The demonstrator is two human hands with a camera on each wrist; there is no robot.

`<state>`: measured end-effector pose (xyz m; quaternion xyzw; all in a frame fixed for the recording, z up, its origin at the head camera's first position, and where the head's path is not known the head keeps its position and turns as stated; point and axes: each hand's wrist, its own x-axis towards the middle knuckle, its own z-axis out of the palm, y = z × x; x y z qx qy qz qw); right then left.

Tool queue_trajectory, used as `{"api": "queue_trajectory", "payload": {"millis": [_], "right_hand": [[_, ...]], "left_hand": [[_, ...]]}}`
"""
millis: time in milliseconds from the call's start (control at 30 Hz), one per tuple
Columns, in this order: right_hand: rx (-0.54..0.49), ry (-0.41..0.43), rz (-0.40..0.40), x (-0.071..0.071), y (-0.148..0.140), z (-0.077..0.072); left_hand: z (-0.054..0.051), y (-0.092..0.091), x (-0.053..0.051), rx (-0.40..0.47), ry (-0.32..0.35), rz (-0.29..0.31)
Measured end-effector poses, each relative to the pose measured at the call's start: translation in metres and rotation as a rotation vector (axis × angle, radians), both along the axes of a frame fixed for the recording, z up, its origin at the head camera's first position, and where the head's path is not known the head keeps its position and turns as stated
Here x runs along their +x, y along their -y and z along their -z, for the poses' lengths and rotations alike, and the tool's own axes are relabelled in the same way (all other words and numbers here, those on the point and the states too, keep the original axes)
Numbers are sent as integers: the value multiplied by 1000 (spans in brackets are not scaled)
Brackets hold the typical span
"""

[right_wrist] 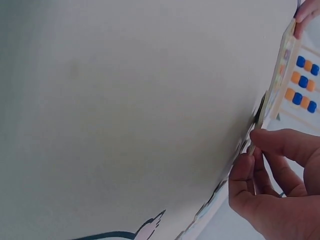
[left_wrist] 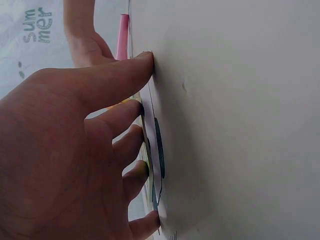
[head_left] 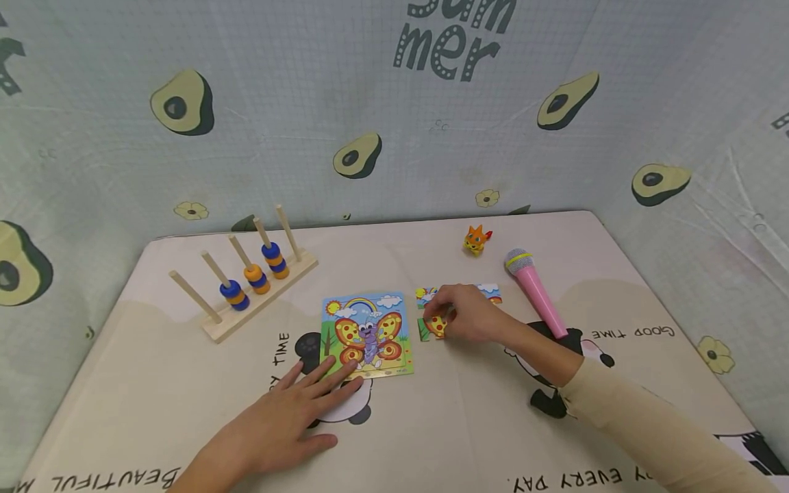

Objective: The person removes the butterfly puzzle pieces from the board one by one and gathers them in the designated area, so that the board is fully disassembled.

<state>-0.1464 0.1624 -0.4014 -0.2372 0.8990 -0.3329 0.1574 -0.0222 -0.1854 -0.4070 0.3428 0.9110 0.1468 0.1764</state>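
A square butterfly puzzle board (head_left: 383, 301) lies on the table. My left hand (head_left: 286, 418) is spread flat, its fingertips on the board's lower left edge and its thumb on the tablecloth. In the left wrist view those fingers (left_wrist: 132, 135) look extended. To the board's right, my right hand (head_left: 468, 315) pinches a thin puzzle piece (head_left: 435, 327) with green and yellow print. The right wrist view shows this piece (right_wrist: 261, 115) edge-on between thumb and fingers. Beyond the hand lie puzzle pieces (head_left: 491, 292) with sky print, partly covered by it.
A wooden peg rack (head_left: 246, 311) with blue and orange rings stands at the back left. Toward the back right are a small orange animal figure (head_left: 476, 241) and a pink toy microphone (head_left: 541, 298). A printed cloth covers the table (head_left: 456, 418); a curtain (head_left: 277, 103) hangs behind.
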Motion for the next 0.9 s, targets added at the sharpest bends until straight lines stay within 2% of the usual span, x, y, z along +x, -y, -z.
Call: {"api": "queue_trajectory", "payload": {"millis": [200,667,900], "right_hand": [[16,-18,-10,2,2,-2],[36,-10,-6,4,3,-3],[54,-12,-8,4,2,-5]], "left_hand": [[0,0,1,-3,-26,14],[-2,0,0,0,13,2],[-1,0,0,1,9,4]]}}
